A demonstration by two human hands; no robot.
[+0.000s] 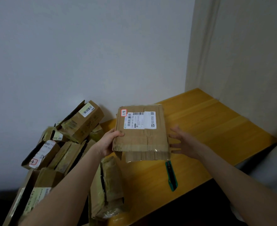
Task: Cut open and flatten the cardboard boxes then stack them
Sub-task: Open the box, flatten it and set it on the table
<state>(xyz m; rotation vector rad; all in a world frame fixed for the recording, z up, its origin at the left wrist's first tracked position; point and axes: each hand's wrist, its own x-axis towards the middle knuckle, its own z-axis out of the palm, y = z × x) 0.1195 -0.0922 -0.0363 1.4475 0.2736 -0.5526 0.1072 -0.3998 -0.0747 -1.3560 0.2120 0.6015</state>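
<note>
Two bare forearms come up from the bottom edge. The left hand [109,141] grips the cardboard box [141,137] at its 9 o'clock edge, with the thumb lying across the top face and the fingers curled underneath out of sight. The right hand [185,141] is at the box's 3 o'clock edge with its fingers spread and relaxed, holding nothing. Its fingertips reach the edge, but blur hides whether they actually touch it.

The box is held up off the table [216,128], near the middle of the view, with its broad face tilted toward the camera. It is brown corrugated board, creased and crossed with clear tape. A second layer or flap shows below its near edge at 6 o'clock. A white shipping label [140,120] with barcodes sits on the upper half of the face, and a small red-bordered sticker [123,112] is at the 11 o'clock corner.

A teal utility knife [172,176] lies flat on the table at 5 o'clock from the box, apart from both hands. At 7 o'clock, a crumpled, taped box [109,188] rests at the table's left end.

The table is yellow wood and runs away toward 2 o'clock into the room's corner. At 9 o'clock from the held box, a pile of boxes [64,144] leans together, several with open flaps and white labels. Behind everything is a plain pale wall [85,54], and a light door frame [204,46] rises at 1 o'clock.
</note>
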